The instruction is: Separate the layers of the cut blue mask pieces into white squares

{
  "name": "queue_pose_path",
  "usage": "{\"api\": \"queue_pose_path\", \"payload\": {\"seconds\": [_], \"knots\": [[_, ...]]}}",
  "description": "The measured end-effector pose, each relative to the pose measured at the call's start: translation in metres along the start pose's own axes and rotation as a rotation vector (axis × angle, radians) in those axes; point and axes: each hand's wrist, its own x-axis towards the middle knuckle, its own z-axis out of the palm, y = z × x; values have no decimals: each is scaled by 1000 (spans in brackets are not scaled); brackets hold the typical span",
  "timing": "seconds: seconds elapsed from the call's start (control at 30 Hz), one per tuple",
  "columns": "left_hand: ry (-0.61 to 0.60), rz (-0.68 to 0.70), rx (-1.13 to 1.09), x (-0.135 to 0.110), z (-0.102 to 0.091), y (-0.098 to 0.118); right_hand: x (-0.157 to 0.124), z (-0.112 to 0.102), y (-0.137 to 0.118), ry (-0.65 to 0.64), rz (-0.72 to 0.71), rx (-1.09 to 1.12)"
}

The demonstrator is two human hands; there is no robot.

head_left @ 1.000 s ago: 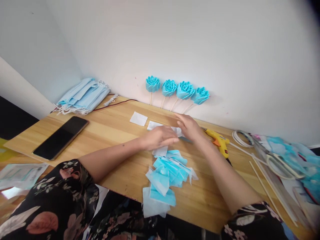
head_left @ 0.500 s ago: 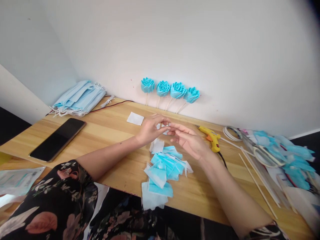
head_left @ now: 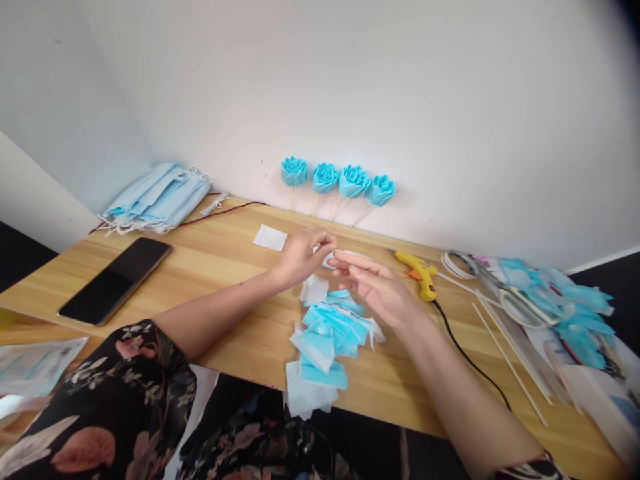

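My left hand [head_left: 306, 257] is closed in a pinch above the middle of the table; whatever its fingertips hold is too small to tell. My right hand [head_left: 375, 283] faces it with fingers stretched out and nothing visible in them, its fingertips very close to the left ones. Some white material [head_left: 327, 259] shows between and behind the fingers, partly hidden. Just below the hands lies a loose heap of blue and white cut fabric pieces [head_left: 320, 337], hanging over the table's front edge. A single white piece [head_left: 271, 237] lies flat beyond my left hand.
Several blue fabric roses [head_left: 325, 178] on sticks lean against the wall. At left are a stack of face masks [head_left: 157, 198] and a phone [head_left: 117, 280]. To the right lie a yellow glue gun [head_left: 420, 272], a tape roll [head_left: 459, 265], scissors [head_left: 523, 307], thin sticks [head_left: 510, 363] and blue scraps [head_left: 580, 320].
My right hand has shifted slightly down, and its fingertips have moved a little apart from my left hand. The left hand stays nearly still. The view has turned slightly right.
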Motion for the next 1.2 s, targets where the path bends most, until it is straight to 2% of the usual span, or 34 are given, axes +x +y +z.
{"api": "queue_pose_path", "payload": {"seconds": [0.07,0.13,0.27,0.5,0.67,0.83,0.93,1.07,1.2], "knots": [[-48,-146,-173,0,0,1,-1,1,0,60,-45,-113],[-92,-230,-297,-1,0,2,0,0,1,128,-97,-209],[-105,-205,-331,-2,-1,0,3,-6,5,234,-207,-380],[-63,-233,-228,1,-1,-5,0,-15,16,308,-379,-799],[-1,-307,-221,2,1,-5,2,-26,28,361,-425,-899],[18,-307,-232,3,-1,0,5,-44,33,451,-389,-937],[44,-301,-275,6,-7,2,5,-49,34,447,-409,-998],[132,-200,-337,16,-20,6,7,-50,35,409,-453,-1091],[175,-138,-355,23,-40,20,8,-49,37,405,-502,-1151]]}}
